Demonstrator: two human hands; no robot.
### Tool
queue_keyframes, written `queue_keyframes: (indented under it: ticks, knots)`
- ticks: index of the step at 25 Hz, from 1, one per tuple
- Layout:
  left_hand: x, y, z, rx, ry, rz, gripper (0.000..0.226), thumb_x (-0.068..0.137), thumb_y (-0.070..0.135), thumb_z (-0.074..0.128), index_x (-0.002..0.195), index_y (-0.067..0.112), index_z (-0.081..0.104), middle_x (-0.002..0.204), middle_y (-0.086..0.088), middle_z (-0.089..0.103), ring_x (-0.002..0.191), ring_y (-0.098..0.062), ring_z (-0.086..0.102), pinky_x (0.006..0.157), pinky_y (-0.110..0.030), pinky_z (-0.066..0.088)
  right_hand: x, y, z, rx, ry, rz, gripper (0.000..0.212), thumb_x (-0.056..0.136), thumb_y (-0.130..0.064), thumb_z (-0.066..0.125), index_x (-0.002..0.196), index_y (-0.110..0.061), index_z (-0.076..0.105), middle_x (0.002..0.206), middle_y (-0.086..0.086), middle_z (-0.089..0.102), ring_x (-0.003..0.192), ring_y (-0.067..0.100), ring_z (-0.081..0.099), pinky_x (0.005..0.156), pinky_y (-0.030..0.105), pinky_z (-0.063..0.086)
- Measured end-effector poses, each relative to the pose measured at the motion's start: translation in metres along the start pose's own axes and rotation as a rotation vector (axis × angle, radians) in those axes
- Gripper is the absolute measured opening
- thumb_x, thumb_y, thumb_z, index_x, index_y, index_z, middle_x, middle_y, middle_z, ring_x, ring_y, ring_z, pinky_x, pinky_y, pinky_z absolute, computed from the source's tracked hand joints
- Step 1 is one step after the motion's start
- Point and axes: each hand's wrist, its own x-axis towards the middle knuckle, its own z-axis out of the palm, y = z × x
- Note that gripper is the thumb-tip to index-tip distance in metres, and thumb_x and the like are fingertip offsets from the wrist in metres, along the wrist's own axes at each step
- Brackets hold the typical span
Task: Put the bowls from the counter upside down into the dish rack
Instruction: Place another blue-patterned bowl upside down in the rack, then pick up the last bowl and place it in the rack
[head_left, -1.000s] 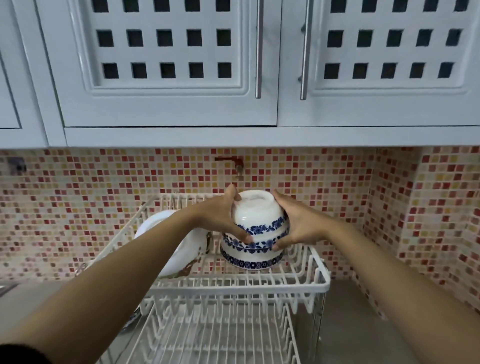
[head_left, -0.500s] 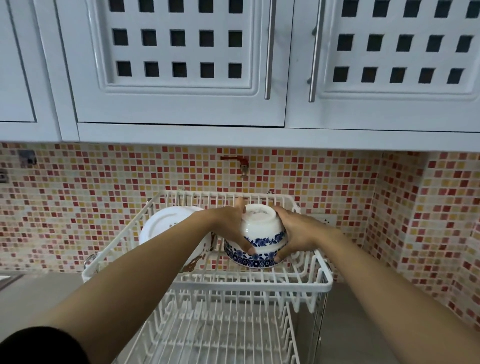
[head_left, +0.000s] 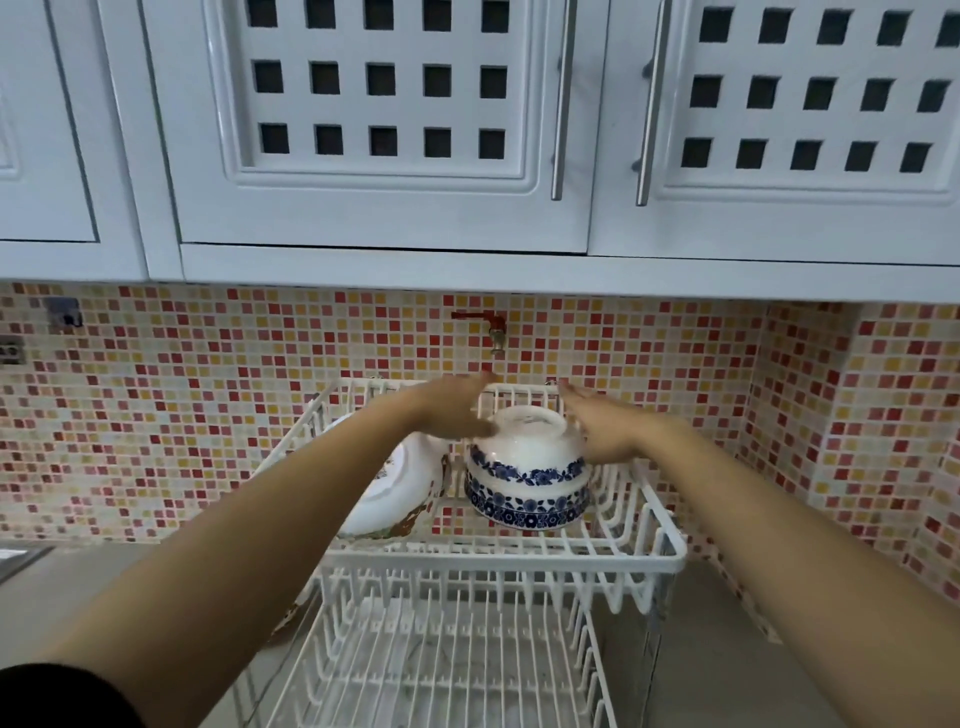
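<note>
A stack of white bowls with blue flower bands (head_left: 527, 467) sits upside down on the upper tier of the white dish rack (head_left: 498, 561). My left hand (head_left: 452, 410) hovers at the stack's upper left, fingers spread and blurred, off the bowls. To the upper right of the stack my right hand (head_left: 597, 426) is open too, its palm facing the bowls and close to them. Neither hand holds anything.
A white plate (head_left: 395, 488) leans in the rack left of the bowls. The rack's lower tier (head_left: 441, 670) holds nothing. A red tap (head_left: 491, 325) juts from the mosaic wall behind. White cupboards (head_left: 389, 130) hang overhead. Grey counter (head_left: 727, 649) lies right of the rack.
Both hands set the upside-down bowls down on the rack's upper tier and let go; the fingers have opened and lifted off the stack.
</note>
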Motion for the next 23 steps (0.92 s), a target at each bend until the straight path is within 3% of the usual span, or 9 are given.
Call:
queue_keyframes:
  ticks: [2, 4, 7, 10, 13, 16, 21, 23]
  knots:
    - [-0.015, -0.020, -0.020, 0.016, 0.156, -0.012, 0.060, 0.097, 0.035, 0.045, 0.147, 0.009, 0.025, 0.150, -0.011, 0.040, 0.134, -0.029, 0.044, 0.111, -0.040, 0.033, 0.007, -0.026, -0.014, 0.026, 0.074, -0.065, 0.089, 0.081, 0.004, 0.049, 0.150, -0.016, -0.004, 0.160, 0.005, 0.000, 0.143, 0.024, 0.022, 0.110, 0.033, 0.036]
    - [-0.033, -0.049, -0.037, -0.001, 0.252, -0.076, 0.050, 0.100, 0.035, 0.036, 0.141, 0.007, 0.037, 0.140, -0.014, 0.052, 0.128, -0.031, 0.050, 0.108, -0.042, 0.038, 0.020, -0.068, -0.024, 0.068, 0.098, -0.144, 0.083, 0.083, 0.004, 0.047, 0.150, -0.013, 0.002, 0.160, 0.008, 0.007, 0.142, 0.025, 0.025, 0.111, 0.034, 0.033]
    - [-0.070, -0.103, -0.053, -0.061, 0.309, -0.209, 0.051, 0.102, 0.035, 0.028, 0.142, 0.006, 0.038, 0.145, -0.015, 0.046, 0.132, -0.032, 0.045, 0.111, -0.042, 0.033, 0.047, -0.141, -0.026, 0.147, 0.110, -0.227, 0.068, 0.090, -0.006, 0.046, 0.149, -0.013, 0.015, 0.157, 0.011, 0.020, 0.142, 0.027, 0.025, 0.116, 0.040, 0.026]
    - [-0.117, -0.171, -0.062, -0.117, 0.339, -0.372, 0.050, 0.102, 0.033, 0.026, 0.136, 0.002, 0.045, 0.142, -0.019, 0.047, 0.131, -0.033, 0.044, 0.109, -0.041, 0.033, 0.074, -0.231, -0.015, 0.222, 0.141, -0.323, 0.043, 0.098, -0.023, 0.041, 0.138, -0.008, 0.037, 0.142, 0.014, 0.044, 0.127, 0.028, 0.046, 0.103, 0.038, 0.040]
    - [-0.162, -0.235, -0.063, -0.145, 0.343, -0.515, 0.047, 0.103, 0.027, 0.026, 0.130, -0.003, 0.049, 0.138, -0.021, 0.050, 0.125, -0.033, 0.048, 0.105, -0.037, 0.034, 0.100, -0.313, 0.004, 0.233, 0.165, -0.365, 0.046, 0.100, -0.032, 0.033, 0.138, -0.007, 0.040, 0.145, 0.016, 0.041, 0.128, 0.032, 0.045, 0.104, 0.038, 0.038]
    - [-0.197, -0.288, -0.056, -0.175, 0.342, -0.630, 0.045, 0.103, 0.024, 0.025, 0.123, -0.006, 0.053, 0.133, -0.025, 0.053, 0.117, -0.034, 0.051, 0.100, -0.038, 0.037, 0.133, -0.381, 0.035, 0.277, 0.126, -0.302, 0.050, 0.100, -0.035, 0.030, 0.141, -0.006, 0.036, 0.148, 0.016, 0.037, 0.130, 0.033, 0.043, 0.104, 0.037, 0.037]
    - [-0.208, -0.374, -0.004, -0.186, 0.254, -0.706, 0.050, 0.101, 0.034, 0.023, 0.127, 0.001, 0.051, 0.133, -0.017, 0.055, 0.122, -0.035, 0.051, 0.104, -0.043, 0.039, 0.174, -0.443, 0.104, 0.539, 0.130, 0.033, 0.056, 0.099, -0.035, 0.032, 0.147, -0.009, 0.021, 0.153, 0.014, 0.028, 0.135, 0.033, 0.037, 0.107, 0.041, 0.036]
    - [-0.205, -0.399, 0.029, -0.189, 0.181, -0.713, 0.046, 0.101, 0.028, 0.023, 0.113, -0.004, 0.053, 0.114, -0.018, 0.058, 0.114, -0.036, 0.054, 0.093, -0.041, 0.042, 0.183, -0.451, 0.144, 0.644, 0.141, 0.187, 0.058, 0.098, -0.038, 0.035, 0.145, -0.006, 0.023, 0.148, 0.015, 0.034, 0.129, 0.033, 0.043, 0.103, 0.043, 0.043]
